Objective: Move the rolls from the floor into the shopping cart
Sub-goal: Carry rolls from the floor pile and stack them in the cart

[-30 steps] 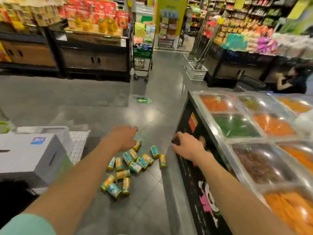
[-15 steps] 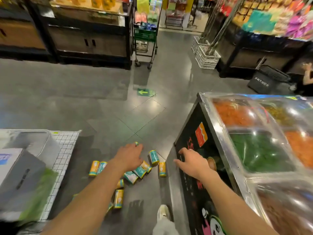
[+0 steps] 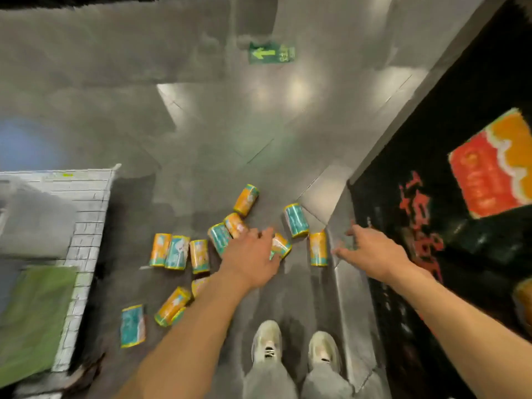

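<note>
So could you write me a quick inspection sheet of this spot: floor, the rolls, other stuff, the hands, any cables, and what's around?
Surface: grey tiled floor, glossy, with a green arrow sticker.
Job's things: orange and teal rolls scattered lying on the floor; shopping cart at the left, white mesh, holding a green pack.
Clutter: nothing seen.
Hands: left hand reaches down over the middle rolls, no grip visible; right hand spread open, beside the counter, holding nothing.
Cables: nothing seen.
Surroundings: black counter front with a red and orange label at the right; the person's pale shoes below.
</note>
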Available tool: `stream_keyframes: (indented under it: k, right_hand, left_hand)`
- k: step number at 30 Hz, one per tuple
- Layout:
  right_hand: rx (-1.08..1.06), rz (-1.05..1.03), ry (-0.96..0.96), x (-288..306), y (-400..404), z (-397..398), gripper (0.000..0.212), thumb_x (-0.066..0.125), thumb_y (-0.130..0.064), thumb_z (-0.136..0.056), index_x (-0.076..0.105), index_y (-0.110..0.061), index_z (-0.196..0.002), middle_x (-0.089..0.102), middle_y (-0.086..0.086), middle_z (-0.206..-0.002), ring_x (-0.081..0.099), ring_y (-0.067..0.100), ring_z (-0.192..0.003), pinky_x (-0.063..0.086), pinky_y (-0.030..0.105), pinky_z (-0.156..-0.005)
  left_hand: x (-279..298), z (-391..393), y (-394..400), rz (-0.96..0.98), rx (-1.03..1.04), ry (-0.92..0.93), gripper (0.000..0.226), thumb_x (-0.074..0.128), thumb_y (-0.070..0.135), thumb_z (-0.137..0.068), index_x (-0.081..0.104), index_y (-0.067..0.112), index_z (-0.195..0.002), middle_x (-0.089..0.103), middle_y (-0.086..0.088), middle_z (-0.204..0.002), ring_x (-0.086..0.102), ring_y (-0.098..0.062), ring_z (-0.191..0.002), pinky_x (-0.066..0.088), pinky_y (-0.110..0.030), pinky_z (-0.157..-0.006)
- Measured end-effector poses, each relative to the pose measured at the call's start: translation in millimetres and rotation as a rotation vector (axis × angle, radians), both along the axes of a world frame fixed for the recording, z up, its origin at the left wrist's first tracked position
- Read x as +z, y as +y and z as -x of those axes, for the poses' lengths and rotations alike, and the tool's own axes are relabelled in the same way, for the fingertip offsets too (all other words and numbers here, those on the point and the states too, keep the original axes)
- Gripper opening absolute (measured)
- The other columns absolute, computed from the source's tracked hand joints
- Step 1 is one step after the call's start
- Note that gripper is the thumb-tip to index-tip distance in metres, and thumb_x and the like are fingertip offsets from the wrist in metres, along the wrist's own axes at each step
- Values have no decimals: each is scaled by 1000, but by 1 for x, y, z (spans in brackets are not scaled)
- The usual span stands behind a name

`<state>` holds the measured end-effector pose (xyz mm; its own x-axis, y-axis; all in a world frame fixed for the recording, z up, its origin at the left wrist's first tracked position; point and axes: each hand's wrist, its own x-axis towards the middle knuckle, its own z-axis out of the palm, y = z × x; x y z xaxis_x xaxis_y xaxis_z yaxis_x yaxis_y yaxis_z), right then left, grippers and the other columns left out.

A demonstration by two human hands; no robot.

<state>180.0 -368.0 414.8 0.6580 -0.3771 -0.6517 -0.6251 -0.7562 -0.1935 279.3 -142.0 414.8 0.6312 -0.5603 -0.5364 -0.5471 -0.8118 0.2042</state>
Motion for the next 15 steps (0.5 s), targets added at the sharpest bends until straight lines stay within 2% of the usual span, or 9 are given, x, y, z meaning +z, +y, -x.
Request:
stream_keyframes:
  k: [4,8,11,13,15]
  right_hand:
    - [-26,-27,10,-154,0,-7,65,60,-65,-89,52,-25,-140,58,8,-141,54,31,-130,48,43,-98]
    - [-72,-44,-45,-276,-2,-18,58,66,-60,-87,61,-18,-127,64,13,-132,58,35,-124,47,41,-93]
    - [-122,-49,-69,-344,-6,-26,64,69,-60,-84,62,-14,-127,65,14,-131,58,36,-123,48,40,-97]
    - [-173,-14,-96,-377,-12,-31,75,65,-71,-75,59,-19,-129,64,10,-131,60,35,-121,49,44,-99]
    - [-186,62,-99,-402,-20,-34,73,62,-71,-78,55,-23,-133,63,8,-130,59,34,-120,51,45,-95]
  left_hand:
    - [-153,-16,-5,-53,-35,-14,54,54,46,-94,43,20,-140,50,-10,-137,50,-34,-128,47,-45,-100]
    - [-272,-31,-17,-63,-76,-47,59,54,47,-94,41,20,-145,49,-12,-136,48,-35,-130,44,-46,-102]
    - [-340,-44,-27,-35,-111,-88,58,55,46,-92,43,19,-143,51,-14,-135,48,-36,-128,44,-47,-103]
    - [-373,-53,-36,-34,-145,-122,58,55,46,-92,43,20,-143,50,-13,-135,47,-35,-128,44,-46,-101]
    - [-398,-59,-45,-42,-174,-144,57,54,47,-92,44,20,-142,50,-12,-136,47,-35,-127,44,-46,-98]
